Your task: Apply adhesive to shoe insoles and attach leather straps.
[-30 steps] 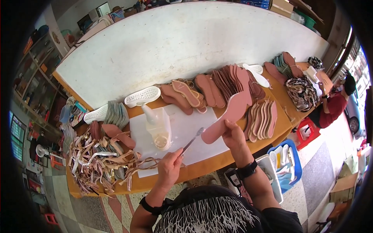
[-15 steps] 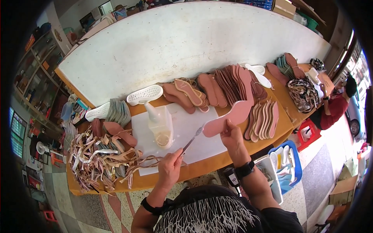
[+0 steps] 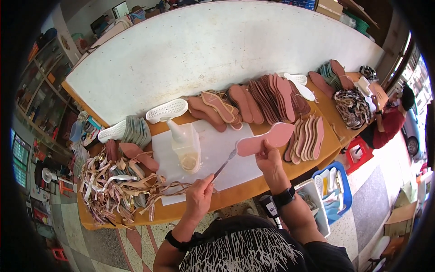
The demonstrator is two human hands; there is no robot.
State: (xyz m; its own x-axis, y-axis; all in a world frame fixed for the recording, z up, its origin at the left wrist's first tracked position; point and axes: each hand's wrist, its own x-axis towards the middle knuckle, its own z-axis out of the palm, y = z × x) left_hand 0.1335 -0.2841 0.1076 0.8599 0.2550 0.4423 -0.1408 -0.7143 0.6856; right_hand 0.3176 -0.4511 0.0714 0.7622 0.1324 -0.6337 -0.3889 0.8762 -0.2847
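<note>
My left hand [image 3: 199, 196] is closed round the handle of a slim brush [image 3: 223, 165]. The brush's whitish tip touches or nearly touches the left end of a pink shoe insole [image 3: 260, 143]. Pinched at its lower edge, the insole is held up over the table by my right hand [image 3: 269, 159]. A white, square-bodied glue bottle [image 3: 187, 147] with a tapered neck lies left of the insole, with yellowish residue at its near end. Under it is a white sheet [image 3: 213, 136] on the table.
Insole stacks [image 3: 272, 97] line the table's back edge along a white panel [image 3: 217, 50]. A heap of straps [image 3: 120, 188] covers the left end; more insoles [image 3: 308, 138] lie right. Bins [image 3: 342, 199] stand beside the table. A person in red [image 3: 392, 124] sits at the far right.
The insole has tilted and its right end has come down slightly. My left hand and the brush have hardly moved; the view has shifted a little.
</note>
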